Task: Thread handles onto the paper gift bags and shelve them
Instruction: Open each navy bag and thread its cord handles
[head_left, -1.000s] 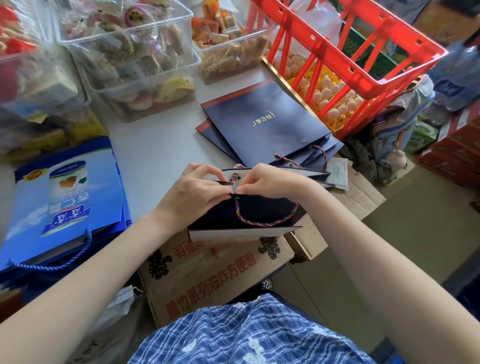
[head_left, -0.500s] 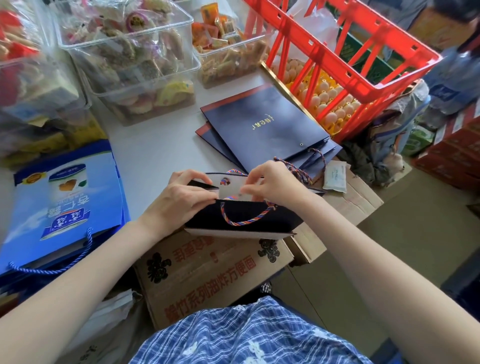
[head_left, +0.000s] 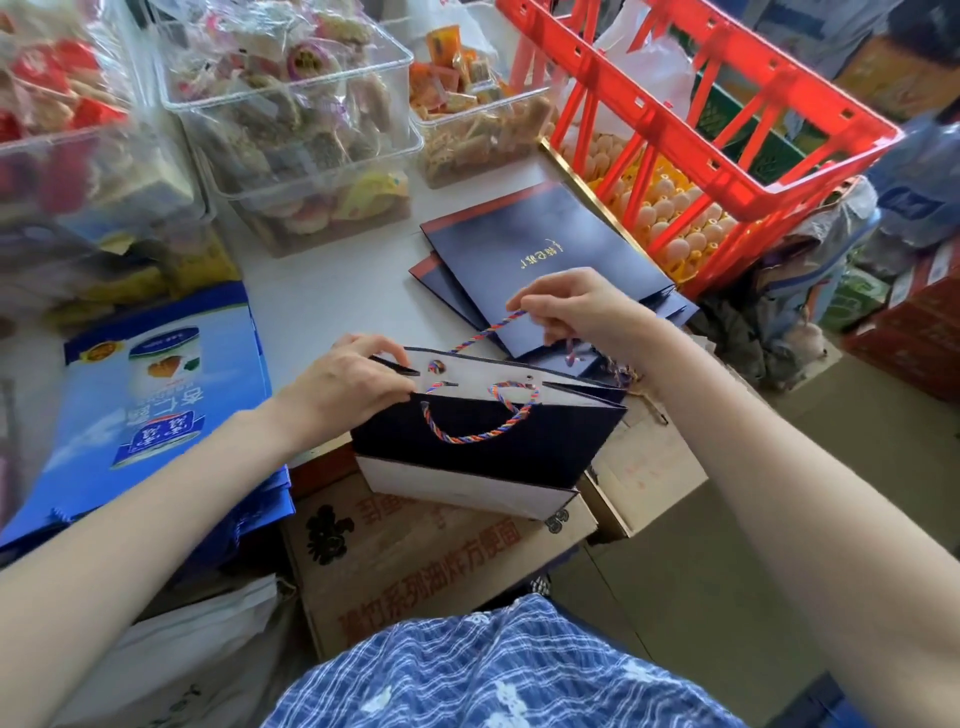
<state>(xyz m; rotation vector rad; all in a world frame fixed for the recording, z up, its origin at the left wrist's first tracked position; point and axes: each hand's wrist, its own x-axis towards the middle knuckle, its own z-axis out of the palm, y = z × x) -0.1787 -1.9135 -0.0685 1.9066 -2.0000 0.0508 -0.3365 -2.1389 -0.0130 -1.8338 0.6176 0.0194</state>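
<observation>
The right hand has lifted away (probably pulling) the cord up from the bag.

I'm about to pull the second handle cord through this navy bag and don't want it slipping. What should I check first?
1. Left hand pinches the navy bag at its top edge: ok.
2. Right hand pinches the loose cord: ok.
3. First handle hangs looped on the near panel: ok.
4. Cord passes through the far panel's hole: cannot tell, too small.
5. Knot on the cord's end: cannot tell.
6. Bag mouth held open: ok.
</observation>
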